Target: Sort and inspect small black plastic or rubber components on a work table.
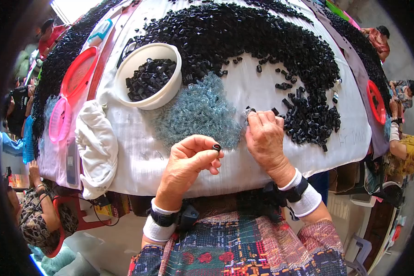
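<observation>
My left hand (pixel 188 163) pinches a small black ring-shaped plastic part (pixel 216 147) between thumb and forefinger, its hollow end showing. To its right, my right hand (pixel 267 138) reaches down with bent fingers at the edge of a heap of small clear bluish pieces (pixel 195 110), which look like tiny coils. Its fingertips are partly hidden, and what they hold cannot be made out. A small black part (pixel 275 111) lies right by its knuckles. Beyond, loose black plastic parts (pixel 310 119) spread over the white cloth (pixel 207 177).
A white tub (pixel 163 99) half full of black parts stands left of the heap. A crumpled white cloth (pixel 95 147), a pink basket (pixel 60 120) and a red tray (pixel 79 69) lie farther left. Other people sit along both sides, with a red tray (pixel 376 102) at right.
</observation>
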`<state>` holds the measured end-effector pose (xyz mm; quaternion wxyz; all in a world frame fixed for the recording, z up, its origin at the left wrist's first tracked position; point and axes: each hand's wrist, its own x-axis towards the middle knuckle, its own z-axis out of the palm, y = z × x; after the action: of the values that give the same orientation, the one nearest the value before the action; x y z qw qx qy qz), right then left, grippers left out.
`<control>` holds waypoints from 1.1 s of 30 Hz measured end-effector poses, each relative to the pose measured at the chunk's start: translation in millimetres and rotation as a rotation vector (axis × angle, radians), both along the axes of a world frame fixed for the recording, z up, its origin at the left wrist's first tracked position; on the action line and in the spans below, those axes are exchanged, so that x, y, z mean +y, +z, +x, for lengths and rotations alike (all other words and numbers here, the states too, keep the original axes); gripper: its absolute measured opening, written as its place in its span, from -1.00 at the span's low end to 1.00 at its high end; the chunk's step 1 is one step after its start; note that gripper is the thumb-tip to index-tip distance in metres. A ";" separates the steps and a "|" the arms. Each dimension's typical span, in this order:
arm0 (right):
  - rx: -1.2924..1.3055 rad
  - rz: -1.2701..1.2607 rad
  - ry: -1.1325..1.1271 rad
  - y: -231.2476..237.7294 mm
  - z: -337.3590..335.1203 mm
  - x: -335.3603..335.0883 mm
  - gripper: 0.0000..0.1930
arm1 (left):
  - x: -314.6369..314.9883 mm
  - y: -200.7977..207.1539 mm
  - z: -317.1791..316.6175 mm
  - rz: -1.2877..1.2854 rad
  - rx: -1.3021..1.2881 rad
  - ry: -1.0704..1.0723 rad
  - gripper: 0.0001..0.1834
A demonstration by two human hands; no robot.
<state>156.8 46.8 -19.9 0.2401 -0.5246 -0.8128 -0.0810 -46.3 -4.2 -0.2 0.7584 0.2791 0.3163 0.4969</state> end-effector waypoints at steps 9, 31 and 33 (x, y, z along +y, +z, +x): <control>0.190 0.033 0.087 7.9 5.9 -5.7 -0.70 | 0.5 1.6 8.7 0.022 0.164 0.024 -0.85; 0.157 -0.182 0.423 70.6 -3.5 -33.4 -0.70 | -0.8 6.6 27.8 0.325 0.552 0.127 -0.83; 0.160 -0.174 0.443 70.9 -3.2 -34.1 -0.71 | -1.1 6.9 27.7 0.330 0.557 0.124 -0.83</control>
<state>153.6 12.7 51.0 0.2695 -0.3573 -0.8902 0.0856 -18.6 -5.4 6.7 0.5557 0.5036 0.4430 0.4912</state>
